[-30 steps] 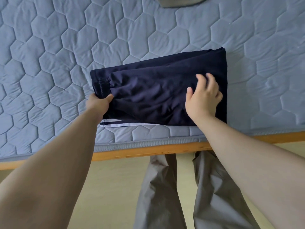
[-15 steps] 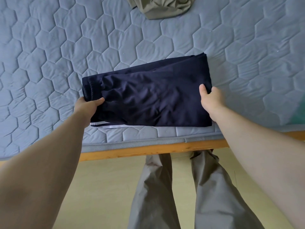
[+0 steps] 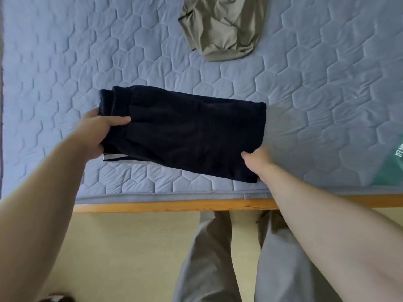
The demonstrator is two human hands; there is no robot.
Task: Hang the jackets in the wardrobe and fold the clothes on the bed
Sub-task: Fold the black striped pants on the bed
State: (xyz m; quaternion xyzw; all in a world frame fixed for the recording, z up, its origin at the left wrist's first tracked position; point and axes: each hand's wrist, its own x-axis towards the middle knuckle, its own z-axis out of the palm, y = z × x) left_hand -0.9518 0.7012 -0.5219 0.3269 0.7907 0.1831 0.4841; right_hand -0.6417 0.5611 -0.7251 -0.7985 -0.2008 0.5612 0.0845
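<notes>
Left hand (image 3: 102, 131) clamps the folded navy garment (image 3: 183, 136) at its left end, right hand (image 3: 259, 160) pinches its lower-right corner (fingers tucked out of sight), mid-frame on the bed (image 3: 65, 62), and an uneven lift could sag the middle and spill the layers open.

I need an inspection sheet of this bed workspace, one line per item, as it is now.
Surface: quilted blue-grey mattress on a wooden bed frame.
Job's things: folded navy garment near the front edge; crumpled olive garment farther back.
Clutter: green cloth with lettering at the right edge.
Grippers: left hand grips the navy garment's left end; right hand pinches its right near corner.
Cables: nothing seen.
Surroundings: pale floor; the person's grey trousers.
</notes>
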